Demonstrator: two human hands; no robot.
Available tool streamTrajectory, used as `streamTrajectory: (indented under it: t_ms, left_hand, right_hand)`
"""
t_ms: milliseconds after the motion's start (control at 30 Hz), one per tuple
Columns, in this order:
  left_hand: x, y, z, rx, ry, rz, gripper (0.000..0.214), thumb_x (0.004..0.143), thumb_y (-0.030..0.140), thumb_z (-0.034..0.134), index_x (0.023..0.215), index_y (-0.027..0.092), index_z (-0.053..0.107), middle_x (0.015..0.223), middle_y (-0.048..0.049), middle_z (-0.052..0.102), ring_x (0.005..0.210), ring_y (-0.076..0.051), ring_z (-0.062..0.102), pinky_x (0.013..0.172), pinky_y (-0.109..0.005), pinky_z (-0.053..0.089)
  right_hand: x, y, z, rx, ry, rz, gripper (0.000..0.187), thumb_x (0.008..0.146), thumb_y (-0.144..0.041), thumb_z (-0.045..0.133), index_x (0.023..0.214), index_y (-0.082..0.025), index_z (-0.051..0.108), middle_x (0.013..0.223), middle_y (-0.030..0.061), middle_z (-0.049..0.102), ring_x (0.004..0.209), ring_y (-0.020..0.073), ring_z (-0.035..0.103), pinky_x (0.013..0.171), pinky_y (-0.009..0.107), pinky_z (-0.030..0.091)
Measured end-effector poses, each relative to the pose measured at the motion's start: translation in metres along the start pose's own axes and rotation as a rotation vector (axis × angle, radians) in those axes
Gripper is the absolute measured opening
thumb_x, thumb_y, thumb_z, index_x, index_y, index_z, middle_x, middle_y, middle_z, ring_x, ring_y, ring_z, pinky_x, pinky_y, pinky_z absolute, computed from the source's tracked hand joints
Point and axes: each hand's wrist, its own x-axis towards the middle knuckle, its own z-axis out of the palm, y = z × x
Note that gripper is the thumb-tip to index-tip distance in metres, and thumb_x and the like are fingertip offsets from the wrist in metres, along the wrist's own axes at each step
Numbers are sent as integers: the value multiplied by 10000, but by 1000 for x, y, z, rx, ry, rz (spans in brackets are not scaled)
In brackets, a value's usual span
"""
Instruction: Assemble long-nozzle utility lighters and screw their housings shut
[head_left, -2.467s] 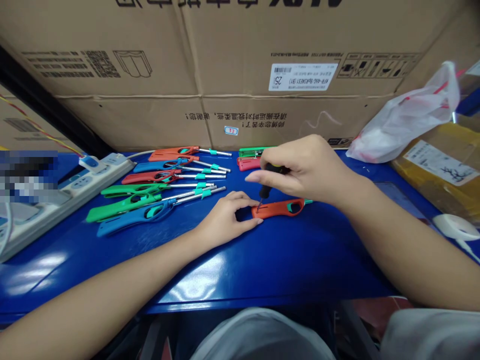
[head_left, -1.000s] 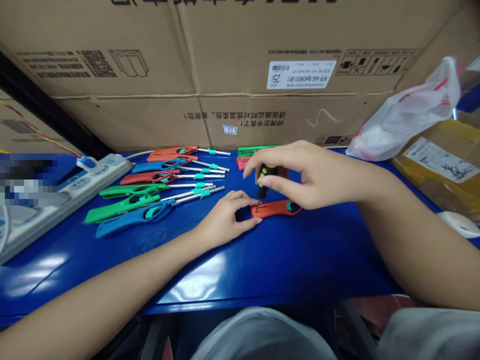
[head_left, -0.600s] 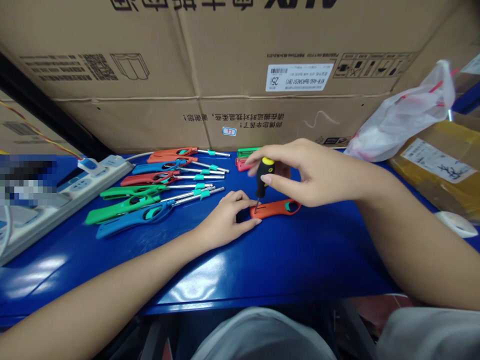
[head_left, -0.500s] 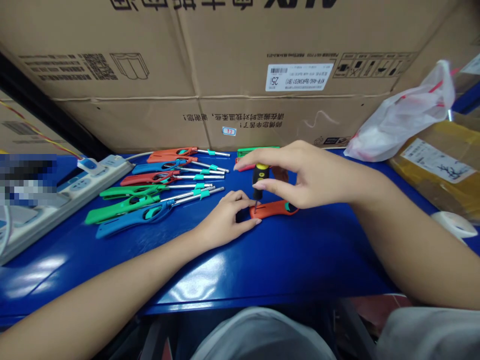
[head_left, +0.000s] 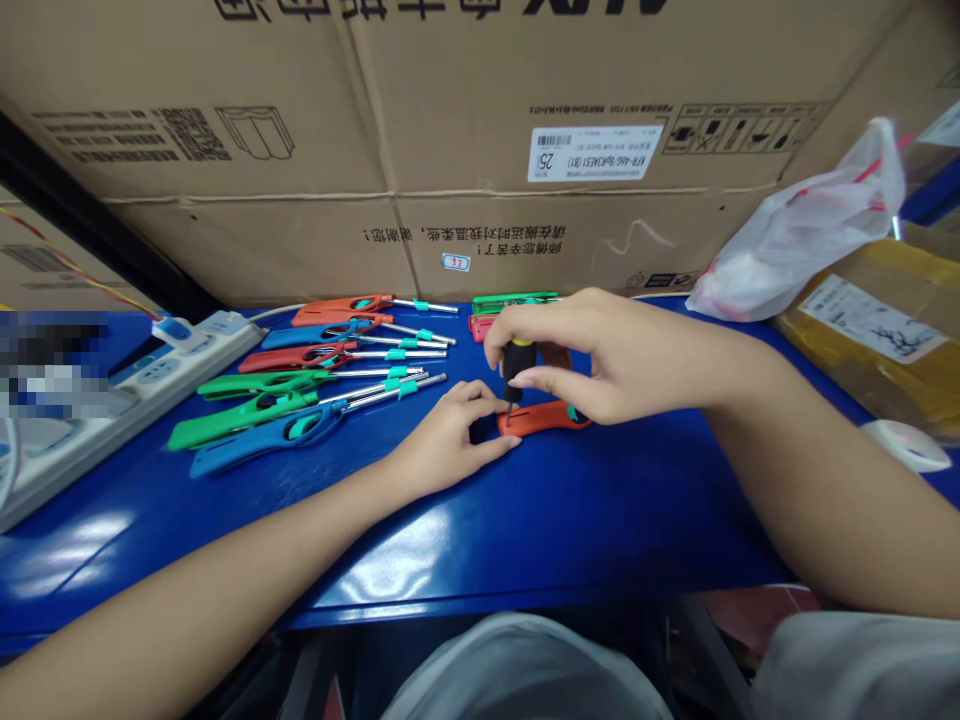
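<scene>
An orange lighter body (head_left: 541,418) lies flat on the blue table (head_left: 585,520). My left hand (head_left: 450,440) pinches its left end between thumb and forefinger. My right hand (head_left: 592,350) is closed round a small black-and-yellow screwdriver (head_left: 516,365), held upright with its tip down on the lighter's left end. Part of the lighter is hidden under my right palm.
Several long-nosed lighters (head_left: 300,385) in orange, blue, red and green lie in a row at the left. A green and a red lighter body (head_left: 495,312) lie behind my right hand. A white power strip (head_left: 135,385) sits far left, cardboard boxes (head_left: 465,140) behind, a plastic bag (head_left: 795,235) at right.
My right fingers have shifted round the screwdriver handle, spreading and closing again, while its tip stays on the orange lighter. My left hand has kept its pinch in place.
</scene>
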Motion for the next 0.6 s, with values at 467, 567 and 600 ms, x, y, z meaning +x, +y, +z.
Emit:
streamTrajectory:
  t_ms: [467, 567, 600]
  left_hand:
    - [0, -1, 1, -19, 9, 7, 325, 894, 361, 740, 1164, 181, 731, 1117, -95, 665, 1097, -273, 626, 1020, -468, 509]
    - [0, 0, 0, -15, 6, 4, 332, 888, 359, 746, 1170, 185, 734, 1097, -92, 667, 1096, -276, 621, 1009, -465, 510]
    - [0, 0, -1, -14, 4, 0, 334, 883, 359, 751, 1168, 185, 734, 1087, -89, 669, 1089, -274, 621, 1005, -463, 511]
  right_hand:
    - [-1, -4, 1, -100, -9, 44, 180, 993, -322, 542, 1063, -218, 671, 928, 8, 728, 775, 166, 652, 705, 273, 447]
    - [-1, -4, 1, -39, 13, 2, 243, 975, -279, 568, 1199, -243, 657, 993, -9, 748, 802, 153, 673, 723, 261, 458]
    - [0, -3, 2, -51, 33, -5, 226, 975, -303, 584, 1178, -245, 667, 962, -15, 748, 776, 147, 668, 704, 256, 447]
